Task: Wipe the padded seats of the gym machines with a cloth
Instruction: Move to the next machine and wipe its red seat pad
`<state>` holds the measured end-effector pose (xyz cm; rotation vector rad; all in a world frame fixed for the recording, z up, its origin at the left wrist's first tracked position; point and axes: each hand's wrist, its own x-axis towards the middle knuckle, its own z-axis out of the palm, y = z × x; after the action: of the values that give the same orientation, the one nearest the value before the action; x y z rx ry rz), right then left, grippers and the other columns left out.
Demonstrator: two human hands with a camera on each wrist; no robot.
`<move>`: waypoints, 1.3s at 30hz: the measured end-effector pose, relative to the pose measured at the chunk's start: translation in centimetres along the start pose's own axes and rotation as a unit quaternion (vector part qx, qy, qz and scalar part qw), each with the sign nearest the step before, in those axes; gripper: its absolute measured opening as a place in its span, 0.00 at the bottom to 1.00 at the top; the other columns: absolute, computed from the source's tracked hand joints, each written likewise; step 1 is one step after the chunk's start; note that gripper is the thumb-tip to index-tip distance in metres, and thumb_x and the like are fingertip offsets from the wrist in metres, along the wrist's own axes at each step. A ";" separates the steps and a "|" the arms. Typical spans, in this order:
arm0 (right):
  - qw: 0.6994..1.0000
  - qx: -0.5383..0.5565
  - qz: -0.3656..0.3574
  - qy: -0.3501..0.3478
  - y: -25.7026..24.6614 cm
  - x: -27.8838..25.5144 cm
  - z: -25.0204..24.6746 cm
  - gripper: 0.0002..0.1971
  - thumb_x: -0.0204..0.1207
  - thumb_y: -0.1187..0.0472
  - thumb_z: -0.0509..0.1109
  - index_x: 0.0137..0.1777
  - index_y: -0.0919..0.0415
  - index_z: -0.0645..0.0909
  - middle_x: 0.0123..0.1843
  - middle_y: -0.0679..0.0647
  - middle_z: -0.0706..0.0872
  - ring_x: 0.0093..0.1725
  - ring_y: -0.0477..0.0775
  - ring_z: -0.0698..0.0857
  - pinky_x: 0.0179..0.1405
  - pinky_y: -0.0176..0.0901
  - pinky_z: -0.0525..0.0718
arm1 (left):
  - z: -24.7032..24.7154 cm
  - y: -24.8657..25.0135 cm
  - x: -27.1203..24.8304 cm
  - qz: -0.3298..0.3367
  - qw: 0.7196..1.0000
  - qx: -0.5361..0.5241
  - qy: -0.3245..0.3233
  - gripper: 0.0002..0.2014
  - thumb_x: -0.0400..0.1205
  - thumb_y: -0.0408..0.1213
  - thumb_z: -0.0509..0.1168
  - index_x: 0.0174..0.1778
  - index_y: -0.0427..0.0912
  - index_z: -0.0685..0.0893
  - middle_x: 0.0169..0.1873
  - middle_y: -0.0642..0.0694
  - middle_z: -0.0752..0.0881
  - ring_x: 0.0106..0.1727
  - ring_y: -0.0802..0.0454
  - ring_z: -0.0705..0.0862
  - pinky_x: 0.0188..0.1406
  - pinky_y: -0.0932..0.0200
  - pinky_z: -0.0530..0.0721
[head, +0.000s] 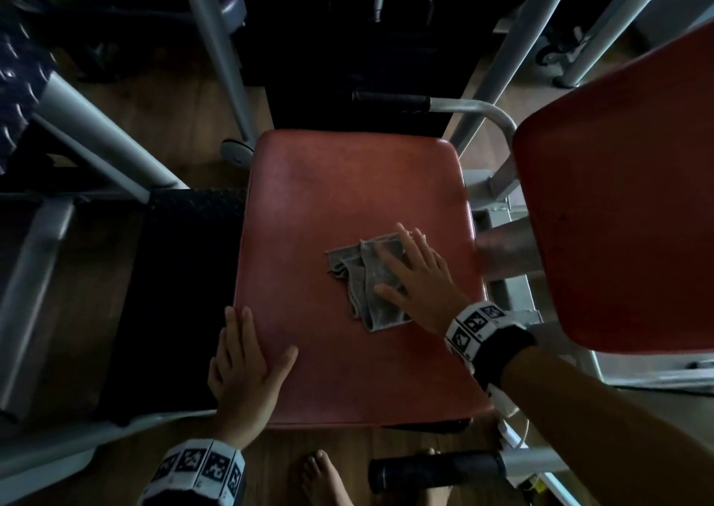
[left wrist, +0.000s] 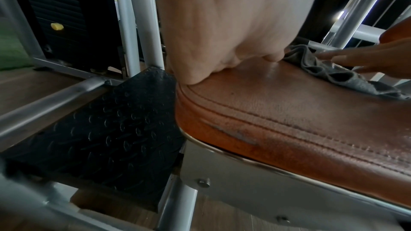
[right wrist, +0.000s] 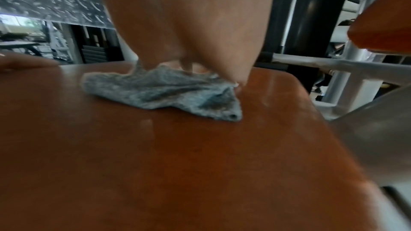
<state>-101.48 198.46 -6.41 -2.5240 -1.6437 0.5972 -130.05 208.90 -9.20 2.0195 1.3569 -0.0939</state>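
Note:
A red padded seat (head: 328, 204) fills the middle of the head view. A crumpled grey cloth (head: 363, 281) lies on its right half. My right hand (head: 413, 273) presses flat on the cloth with straight, spread fingers. My left hand (head: 247, 358) rests flat on the seat's near left corner, fingers straight, holding nothing. In the left wrist view the left hand (left wrist: 227, 29) lies on the stitched seat (left wrist: 289, 111) edge, with the cloth (left wrist: 329, 73) beyond it. In the right wrist view the right hand (right wrist: 191, 24) covers the cloth (right wrist: 160, 92) on the seat (right wrist: 155, 164).
A second red pad (head: 626, 204) overhangs at the right. Grey frame tubes (head: 216, 53) rise behind, and a black-gripped handle (head: 394, 101) crosses the seat's far edge. A black tread plate (head: 174, 293) lies left of the seat. Another handle (head: 436, 471) and bare feet (head: 324, 478) are nearby.

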 end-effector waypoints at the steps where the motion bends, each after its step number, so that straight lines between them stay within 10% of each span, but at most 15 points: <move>1: 1.000 -0.012 0.009 -0.015 -0.4 -0.1 0.5 0.39 0.77 0.28 0.44 0.85 0.40 0.40 0.85 0.50 0.30 0.84 0.58 0.32 0.83 0.63 0.46 | -0.1 0.0 0.0 -0.002 1.000 -0.002 -0.002 0.52 0.66 0.77 0.42 0.83 0.59 0.34 0.83 0.58 0.31 0.85 0.47 0.45 0.80 0.38 0.48; 11: 0.989 -0.093 -0.116 -0.005 0.5 0.6 2.3 0.35 0.77 0.27 0.43 0.83 0.33 0.43 0.87 0.51 0.40 0.86 0.60 0.40 0.82 0.63 0.42 | -0.1 0.1 0.2 -0.007 1.000 -0.005 -0.003 0.50 0.66 0.77 0.41 0.83 0.60 0.35 0.83 0.57 0.33 0.84 0.48 0.45 0.81 0.38 0.46; 23: 0.980 0.004 0.192 0.046 4.4 -1.2 1.6 0.33 0.78 0.29 0.47 0.81 0.29 0.41 0.86 0.49 0.35 0.85 0.57 0.39 0.83 0.63 0.47 | -0.2 0.3 0.7 -0.023 0.999 0.031 -0.026 0.51 0.64 0.78 0.38 0.80 0.61 0.27 0.83 0.54 0.30 0.85 0.47 0.43 0.81 0.39 0.45; 32: 0.982 0.013 0.188 -0.014 3.5 -5.0 1.2 0.37 0.79 0.32 0.52 0.84 0.38 0.42 0.87 0.53 0.40 0.85 0.62 0.46 0.83 0.62 0.51 | -0.6 0.5 0.6 -0.026 0.998 0.030 -0.041 0.51 0.64 0.78 0.38 0.79 0.62 0.26 0.82 0.55 0.29 0.85 0.46 0.43 0.82 0.38 0.44; 39: 0.990 -0.034 0.136 0.010 5.6 -4.1 -2.8 0.27 0.82 0.45 0.61 0.80 0.38 0.60 0.79 0.52 0.66 0.77 0.63 0.65 0.75 0.64 0.64 | -1.1 1.2 0.2 -0.030 0.997 0.033 -0.056 0.51 0.63 0.78 0.37 0.79 0.61 0.25 0.82 0.56 0.28 0.85 0.47 0.43 0.82 0.40 0.43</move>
<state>-97.06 192.85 -4.16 -2.8185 -1.3456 0.5413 -129.29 209.41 -7.88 1.9968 1.3598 -0.2769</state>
